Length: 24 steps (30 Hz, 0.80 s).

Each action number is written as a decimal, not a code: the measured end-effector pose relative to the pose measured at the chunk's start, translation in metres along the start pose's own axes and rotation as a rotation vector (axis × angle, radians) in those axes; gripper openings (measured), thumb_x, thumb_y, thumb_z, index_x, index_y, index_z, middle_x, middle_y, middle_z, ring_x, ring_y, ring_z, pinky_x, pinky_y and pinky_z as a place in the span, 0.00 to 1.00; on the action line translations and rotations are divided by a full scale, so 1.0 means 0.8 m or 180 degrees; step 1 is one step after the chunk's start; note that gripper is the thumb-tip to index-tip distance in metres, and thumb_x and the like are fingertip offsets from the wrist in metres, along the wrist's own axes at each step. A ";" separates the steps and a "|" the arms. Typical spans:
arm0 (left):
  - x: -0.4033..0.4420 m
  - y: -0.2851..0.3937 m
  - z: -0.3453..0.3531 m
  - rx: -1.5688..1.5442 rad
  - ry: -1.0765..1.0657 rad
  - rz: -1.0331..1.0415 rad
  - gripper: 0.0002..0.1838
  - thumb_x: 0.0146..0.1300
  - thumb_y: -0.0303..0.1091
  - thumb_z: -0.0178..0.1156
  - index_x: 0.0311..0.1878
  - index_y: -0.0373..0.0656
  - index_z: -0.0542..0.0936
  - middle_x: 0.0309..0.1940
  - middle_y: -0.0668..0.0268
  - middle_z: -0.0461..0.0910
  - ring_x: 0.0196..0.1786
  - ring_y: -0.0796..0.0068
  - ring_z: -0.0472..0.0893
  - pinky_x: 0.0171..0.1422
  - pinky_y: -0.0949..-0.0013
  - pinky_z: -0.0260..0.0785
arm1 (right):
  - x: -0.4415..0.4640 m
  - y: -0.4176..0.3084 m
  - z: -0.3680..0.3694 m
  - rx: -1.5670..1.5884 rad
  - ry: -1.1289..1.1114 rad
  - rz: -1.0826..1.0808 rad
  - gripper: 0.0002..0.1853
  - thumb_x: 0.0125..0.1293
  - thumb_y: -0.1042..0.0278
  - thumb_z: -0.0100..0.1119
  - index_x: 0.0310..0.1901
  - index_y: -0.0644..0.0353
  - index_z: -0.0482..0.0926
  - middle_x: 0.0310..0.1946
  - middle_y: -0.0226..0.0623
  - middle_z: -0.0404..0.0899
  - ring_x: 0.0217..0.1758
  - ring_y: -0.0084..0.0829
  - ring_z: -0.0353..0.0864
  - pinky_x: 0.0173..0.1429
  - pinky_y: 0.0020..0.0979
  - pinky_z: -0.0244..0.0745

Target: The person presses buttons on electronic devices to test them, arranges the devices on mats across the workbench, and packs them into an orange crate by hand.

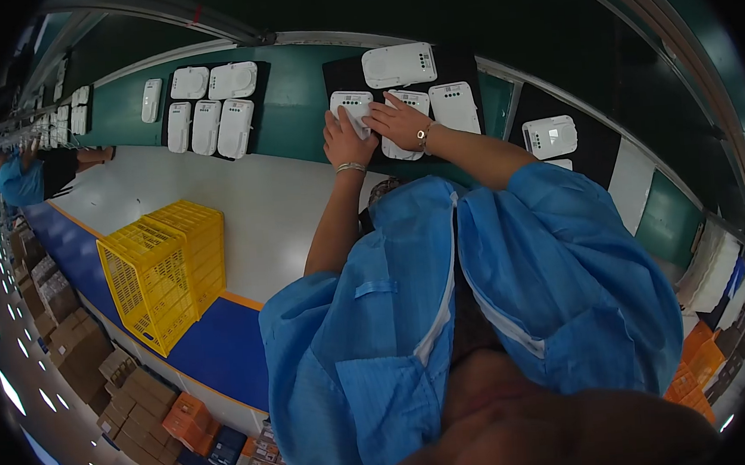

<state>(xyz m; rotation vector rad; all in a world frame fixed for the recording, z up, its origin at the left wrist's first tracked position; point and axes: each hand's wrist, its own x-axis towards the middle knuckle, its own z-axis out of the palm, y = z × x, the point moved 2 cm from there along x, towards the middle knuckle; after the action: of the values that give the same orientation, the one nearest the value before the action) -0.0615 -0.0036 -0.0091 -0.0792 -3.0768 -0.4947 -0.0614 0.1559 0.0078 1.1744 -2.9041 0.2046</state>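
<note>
My left hand (348, 140) is at the near end of a white plastic device (349, 101) with a row of dark dots. Its fingers curl over the device's face and left edge. My right hand (400, 125) reaches across a second white device (412, 100), fingers apart, with some fingertips close to my left hand. Something small and white shows between the hands, too unclear to name. To the right lies another white device (454, 107), and a larger one (398, 65) lies crosswise behind. All rest on a black mat (342, 72).
Several more white devices (206, 126) lie on a black mat to the left, and another device (550, 136) is at the right. The green line surface (293, 91) runs between the mats. Yellow crates (164, 273) stand at lower left. A person in blue (20, 179) is at far left.
</note>
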 end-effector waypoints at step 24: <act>0.002 0.018 -0.021 0.0025 -0.0328 -0.0067 0.53 0.42 0.48 0.72 0.72 0.50 0.57 0.72 0.51 0.55 0.68 0.44 0.64 0.63 0.46 0.66 | -0.033 0.010 0.009 0.0472 -0.0370 0.0112 0.30 0.68 0.72 0.43 0.72 0.45 0.59 0.75 0.29 0.55 0.80 0.31 0.45 0.81 0.47 0.32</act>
<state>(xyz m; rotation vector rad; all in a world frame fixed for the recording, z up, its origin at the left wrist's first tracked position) -0.0618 0.0046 0.0112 -0.0743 -3.1832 -0.4947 -0.0480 0.1790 -0.0020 1.1934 -3.0590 0.3703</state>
